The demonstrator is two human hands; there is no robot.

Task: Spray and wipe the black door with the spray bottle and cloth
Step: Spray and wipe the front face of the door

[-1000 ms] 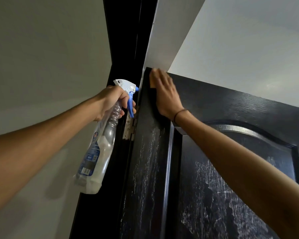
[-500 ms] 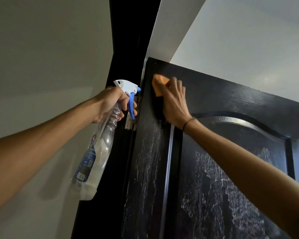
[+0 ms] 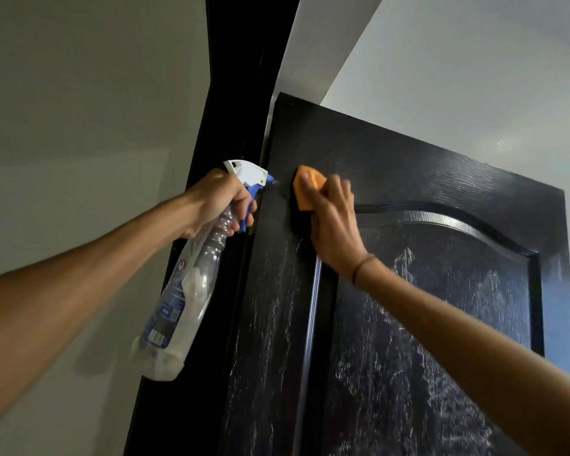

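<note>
Since a second ago the right hand [image 3: 334, 222] has come down from the top corner of the black door [image 3: 408, 179] and now sits lower on the upper rail, just above the arched edge of the inset panel; the orange cloth [image 3: 306, 189], hidden under the palm at first, now shows at the fingertips. The left hand [image 3: 222, 200] has brought the spray bottle [image 3: 185, 284] closer to the door, nozzle close beside the cloth, and a faint puff of mist shows at the nozzle tip. Judgement: the top edge looks dealt with, and work is moving down onto the rail and hinge-side stile, with fresh spray going on just ahead of the wipe. Right hand: fingers bent over the cloth, pressing it flat against the door face; slight blur at the knuckles, so likely mid-stroke. A thin band circles that wrist. Left hand: wrapped round the neck of the bottle, fingers on the blue trigger; whether the trigger is fully squeezed cannot be told. Bottle hangs tilted, base down and toward the wall, part full of cloudy liquid. Door stands open beside its dark frame [image 3: 231, 110]; streaky wet smears cover the stile and panel below the hands, so much wiping is judged left.
</note>
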